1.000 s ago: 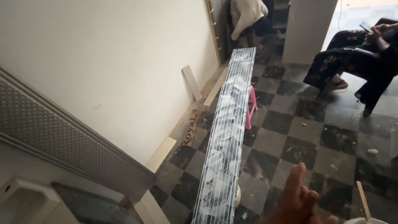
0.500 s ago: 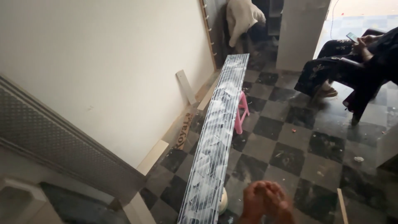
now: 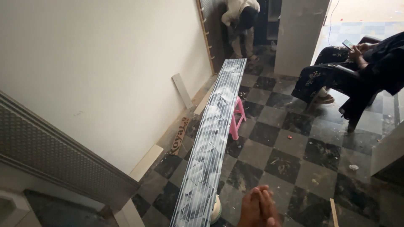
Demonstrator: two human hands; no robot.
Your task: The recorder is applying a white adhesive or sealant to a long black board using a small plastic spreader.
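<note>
A long, narrow ribbed panel [image 3: 213, 134], streaked with white smears, runs from the bottom middle away toward the back of the room. A pink stool [image 3: 238, 120] props it up about halfway along. My right hand [image 3: 258, 208] shows at the bottom edge, just right of the panel's near end and apart from it. Its fingers are stretched out side by side and hold nothing. My left hand is out of view.
White wall [image 3: 105, 71] and a grey patterned panel [image 3: 50, 159] on the left, with wood strips [image 3: 182, 89] leaning at its base. One person sits in a chair [image 3: 357, 71] at right with a phone; another bends [image 3: 240, 21] at the back. Checkered floor [image 3: 294, 159], white pillar [image 3: 301, 33].
My view has swung right and up, showing more of the room's far end. My right hand has moved left along the bottom edge, closer to the panel's near end.
</note>
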